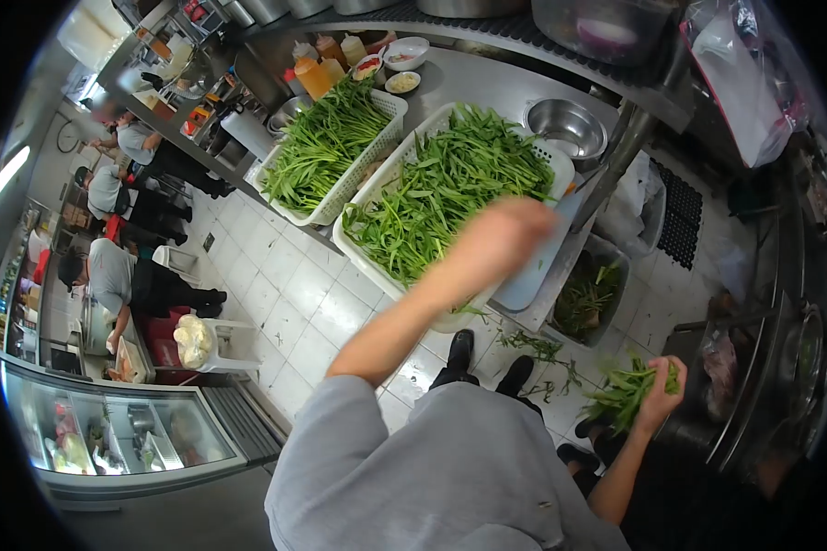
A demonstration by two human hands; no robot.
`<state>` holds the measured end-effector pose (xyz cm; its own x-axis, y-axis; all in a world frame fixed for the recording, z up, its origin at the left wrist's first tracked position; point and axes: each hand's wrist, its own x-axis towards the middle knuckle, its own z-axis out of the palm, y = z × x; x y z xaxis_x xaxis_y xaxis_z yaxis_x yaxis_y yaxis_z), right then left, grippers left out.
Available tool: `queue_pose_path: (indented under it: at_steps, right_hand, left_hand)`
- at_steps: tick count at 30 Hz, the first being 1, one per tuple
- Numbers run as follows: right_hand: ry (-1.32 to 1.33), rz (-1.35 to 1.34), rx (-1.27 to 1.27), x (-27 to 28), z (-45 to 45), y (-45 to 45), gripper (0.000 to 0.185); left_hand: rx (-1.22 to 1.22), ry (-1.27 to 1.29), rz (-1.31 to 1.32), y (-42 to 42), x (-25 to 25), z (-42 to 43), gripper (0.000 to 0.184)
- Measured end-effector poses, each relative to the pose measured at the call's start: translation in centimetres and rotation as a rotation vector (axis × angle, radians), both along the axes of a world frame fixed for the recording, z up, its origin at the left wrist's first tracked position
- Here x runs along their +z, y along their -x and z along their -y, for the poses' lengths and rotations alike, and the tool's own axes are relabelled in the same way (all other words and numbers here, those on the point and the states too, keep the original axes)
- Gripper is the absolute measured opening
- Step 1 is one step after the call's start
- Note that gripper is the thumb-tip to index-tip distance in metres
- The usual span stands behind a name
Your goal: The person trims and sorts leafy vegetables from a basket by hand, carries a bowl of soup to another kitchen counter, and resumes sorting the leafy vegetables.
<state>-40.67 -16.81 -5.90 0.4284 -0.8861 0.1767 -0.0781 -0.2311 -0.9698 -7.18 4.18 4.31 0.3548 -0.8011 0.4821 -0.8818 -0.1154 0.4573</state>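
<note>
My left hand (521, 234), smeared by motion, is over the right end of a white basket (347, 237) heaped with long leafy green stems (450, 184). Its fingers are too blurred to read. Out to the right and low, my right hand (662, 395) is closed around a bunch of leafy greens (619, 397), above the floor. A pale cutting board (528, 283) lies to the right of the basket, partly hidden by my left forearm. Behind and left stands a second white basket (351, 195) of similar greens (326, 147).
A steel bowl (568, 129) and sauce bottles (314, 78) stand on the counter. Below is a bin of green scraps (586, 298). Cut stems (542, 347) litter the tiled floor. Another person's shoes (579, 456) are at lower right; several co-workers (115, 280) work at left.
</note>
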Motion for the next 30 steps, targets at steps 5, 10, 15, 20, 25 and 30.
queue_pose_path:
  at_steps: [5, 10, 15, 20, 25, 30]
  right_hand:
    - [-0.347, 0.187, -0.040, -1.4, 1.0, 2.3, 0.011]
    - [-0.427, 0.403, 0.209, 0.4, 2.1, -0.4, 0.011]
    - [-0.317, 0.417, 0.261, 4.2, 1.5, -4.3, 0.011]
    - [-0.319, 0.390, 0.355, 4.4, 2.0, -5.5, 0.013]
    - [-0.382, 0.422, 0.310, 4.5, 2.2, -5.0, 0.013]
    - [-0.372, 0.447, 0.289, 5.3, 2.6, -5.2, 0.012]
  left_hand:
    - [0.521, -0.284, 0.029, -10.2, -1.0, -12.9, 0.019]
    - [0.431, -0.515, 0.096, -14.0, -5.6, -16.9, 0.016]
    - [0.505, -0.583, -0.194, -14.1, 0.0, -17.5, 0.020]
    - [0.437, -0.766, 0.032, -13.7, -3.2, -17.5, 0.025]
    - [0.421, -0.517, -0.164, -13.6, 0.4, -18.9, 0.020]
    - [0.434, -0.275, -0.264, -9.7, 8.6, -17.2, 0.021]
